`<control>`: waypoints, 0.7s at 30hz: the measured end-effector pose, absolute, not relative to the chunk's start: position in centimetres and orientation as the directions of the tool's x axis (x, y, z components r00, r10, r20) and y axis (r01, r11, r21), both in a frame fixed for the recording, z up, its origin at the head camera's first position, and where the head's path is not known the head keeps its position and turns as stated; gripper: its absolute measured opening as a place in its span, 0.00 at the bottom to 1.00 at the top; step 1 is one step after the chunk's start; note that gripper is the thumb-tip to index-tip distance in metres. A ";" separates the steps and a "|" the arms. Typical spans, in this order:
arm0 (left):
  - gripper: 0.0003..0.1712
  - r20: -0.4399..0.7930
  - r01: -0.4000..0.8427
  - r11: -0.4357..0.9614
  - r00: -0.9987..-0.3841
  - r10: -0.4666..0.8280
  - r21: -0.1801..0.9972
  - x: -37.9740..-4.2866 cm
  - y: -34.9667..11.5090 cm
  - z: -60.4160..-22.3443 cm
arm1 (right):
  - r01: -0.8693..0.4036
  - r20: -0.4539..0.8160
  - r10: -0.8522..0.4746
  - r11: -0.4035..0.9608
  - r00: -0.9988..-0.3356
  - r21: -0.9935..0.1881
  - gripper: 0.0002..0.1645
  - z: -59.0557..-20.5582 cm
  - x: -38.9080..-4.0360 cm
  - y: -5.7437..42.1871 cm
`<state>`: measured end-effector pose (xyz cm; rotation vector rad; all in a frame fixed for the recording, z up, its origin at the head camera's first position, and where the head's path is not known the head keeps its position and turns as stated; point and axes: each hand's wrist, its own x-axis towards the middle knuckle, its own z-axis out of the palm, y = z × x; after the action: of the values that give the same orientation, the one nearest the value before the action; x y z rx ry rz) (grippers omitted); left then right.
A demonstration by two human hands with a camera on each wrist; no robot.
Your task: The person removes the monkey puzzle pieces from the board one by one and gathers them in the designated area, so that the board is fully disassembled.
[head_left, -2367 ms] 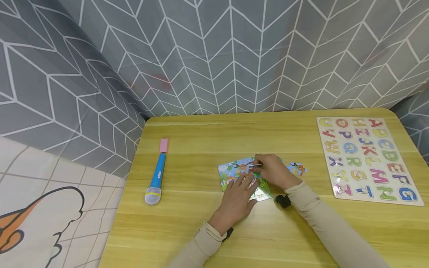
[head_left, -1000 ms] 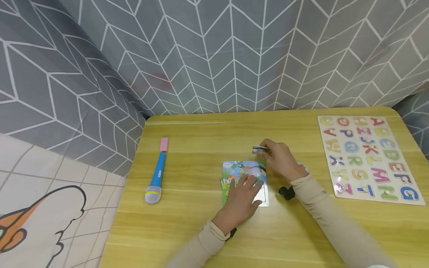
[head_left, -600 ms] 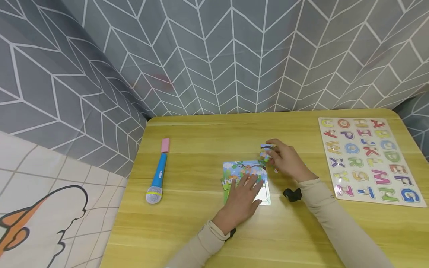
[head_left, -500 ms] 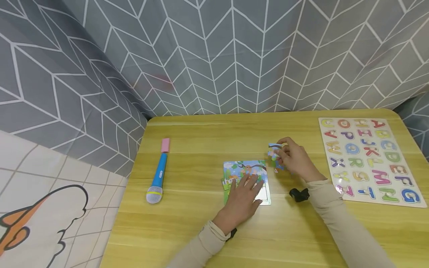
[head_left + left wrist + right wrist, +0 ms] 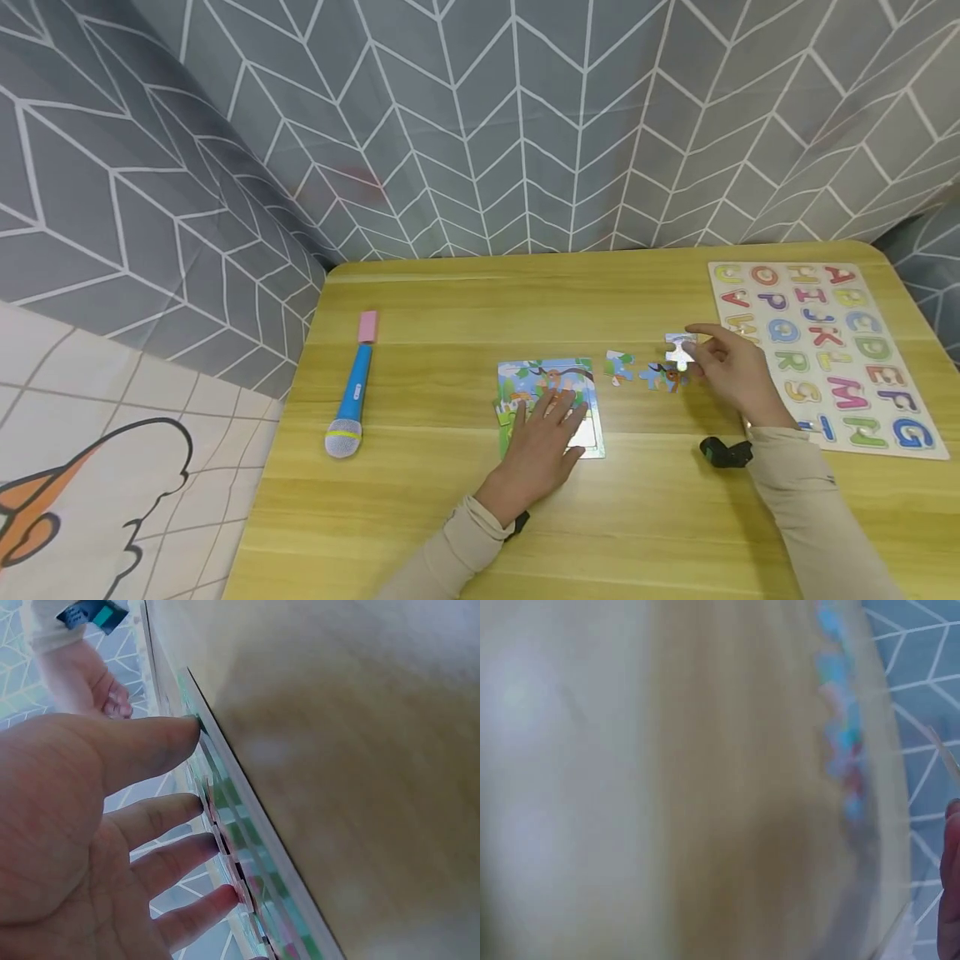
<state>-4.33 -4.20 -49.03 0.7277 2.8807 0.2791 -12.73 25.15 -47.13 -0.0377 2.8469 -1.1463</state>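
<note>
Left hand: fingers lying straight, pressing the colourful rectangular jigsaw board. Right hand: fingertips pinching a pale cardboard puzzle piece; bare yellow wooden tabletop lying beyond.

Free room and obstacles on the bench. Open wood runs along the whole near edge and across the far strip below the grey curtain, which closes off the back and the left side. At the left, the toy microphone lies lengthwise with the pink eraser at its far end; bare wood separates them from the jigsaw board, which the left hand covers flat. Two loose jigsaw pieces lie in the gap between that board and the right hand, which pinches a jigsaw piece. The alphabet puzzle board fills the right end, just beside that hand.
</note>
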 end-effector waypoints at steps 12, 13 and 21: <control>0.34 -0.118 0.434 0.866 -0.874 0.472 0.249 -4.3 -4.1 -49.1 | 0.097 -0.129 0.012 0.726 -0.992 -0.680 0.28 -48.8 -10.2 27.6; 0.34 -0.121 0.433 0.866 -0.874 0.471 0.249 -4.3 -4.1 -49.1 | 0.096 -0.129 0.010 0.724 -0.992 -0.683 0.27 -48.8 -10.0 27.6; 0.34 -0.124 0.429 0.866 -0.874 0.470 0.255 -4.3 -4.1 -48.9 | 0.080 -0.117 -0.001 0.723 -0.993 -0.686 0.26 -48.9 -9.5 27.7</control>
<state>-4.31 -4.06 -48.92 0.6941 2.8571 0.3277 -9.49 27.74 -48.91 0.0654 2.8145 -1.1275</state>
